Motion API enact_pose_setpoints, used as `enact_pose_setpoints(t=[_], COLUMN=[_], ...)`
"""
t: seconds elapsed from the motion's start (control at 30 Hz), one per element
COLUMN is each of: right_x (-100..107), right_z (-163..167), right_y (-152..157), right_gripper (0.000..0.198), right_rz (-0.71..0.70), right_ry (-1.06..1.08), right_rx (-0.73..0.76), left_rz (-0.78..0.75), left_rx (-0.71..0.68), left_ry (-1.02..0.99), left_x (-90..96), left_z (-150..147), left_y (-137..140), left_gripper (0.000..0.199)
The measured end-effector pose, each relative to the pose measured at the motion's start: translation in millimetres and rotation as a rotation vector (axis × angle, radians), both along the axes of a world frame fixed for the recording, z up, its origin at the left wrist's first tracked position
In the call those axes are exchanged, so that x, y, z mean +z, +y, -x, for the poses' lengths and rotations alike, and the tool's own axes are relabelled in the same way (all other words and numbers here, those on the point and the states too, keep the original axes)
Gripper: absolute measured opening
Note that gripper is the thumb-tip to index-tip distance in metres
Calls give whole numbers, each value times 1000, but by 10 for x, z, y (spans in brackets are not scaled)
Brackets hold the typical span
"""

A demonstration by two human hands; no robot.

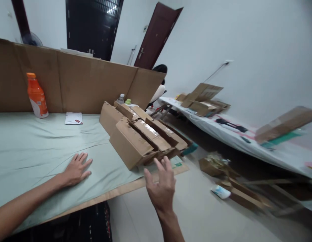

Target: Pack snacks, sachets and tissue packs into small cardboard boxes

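My left hand (pixel 76 169) lies flat on the pale green cloth (pixel 90 139) that covers the table, fingers spread, holding nothing. Just past the table's front edge, my right hand (pixel 161 185) is raised with its fingers apart and nothing in them. Its fingertips come close to the near end of a row of cardboard boxes (pixel 132 143); whether they touch cannot be made out. The boxes stand side by side at the table's right end, some with clear tape on top. Behind them show the tops of a clear bottle (pixel 120 98) and a green-capped container (pixel 128 101).
An orange bottle (pixel 37 95) and a white packet (pixel 73 118) are by the upright cardboard panel (pixel 95 79) along the back. To the right, another table (pixel 208 124) carries cardboard pieces. Open boxes (pixel 212 169) and a white cup-like container (pixel 221 191) lie on the floor.
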State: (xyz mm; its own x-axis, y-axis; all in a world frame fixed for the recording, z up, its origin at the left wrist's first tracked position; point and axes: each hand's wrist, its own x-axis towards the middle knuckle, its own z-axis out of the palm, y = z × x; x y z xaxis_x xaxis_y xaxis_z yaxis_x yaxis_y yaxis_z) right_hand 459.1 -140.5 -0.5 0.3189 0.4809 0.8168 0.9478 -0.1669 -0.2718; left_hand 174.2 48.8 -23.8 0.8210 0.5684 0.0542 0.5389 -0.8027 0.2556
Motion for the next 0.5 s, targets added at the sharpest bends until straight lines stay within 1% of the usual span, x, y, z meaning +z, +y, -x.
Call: enact_pose_setpoints(t=[0.07, 0.1, 0.13, 0.2, 0.23, 0.3, 0.37, 0.43, 0.5], right_x=[-66, -121, -189, -353, -441, -609, -741, -829, -888], right_z=[248, 385, 523, 786, 902, 1084, 1190, 1221, 1197], right_y=[-42, -22, 25, 180, 272, 441, 536, 531, 443], right_gripper=[31, 25, 23, 26, 30, 38, 42, 44, 47], right_rz=[14, 50, 105, 257, 340, 508, 633, 696, 728], right_ry=[-46, -58, -60, -42, -29, -24, -43, -77, -111], right_rx=[109, 187, 265, 370, 386, 368, 346, 348, 339], left_rz=[1, 6, 11, 22, 26, 30, 32, 33, 19], left_rx=[-18, -27, -37, -54, -62, -75, -88, -74, 24], left_ry=[44, 60, 71, 83, 86, 91, 97, 102, 107], left_x=[-32, -44, -54, -70, -77, -86, -81, -57, -20], left_z=[272, 359, 418, 474, 485, 504, 555, 677, 902], left_y=[-242, -380, -521, -786, -900, -1080, -1178, -1176, -1078], left_gripper=[57, 59, 61, 63, 63, 66, 65, 59, 54])
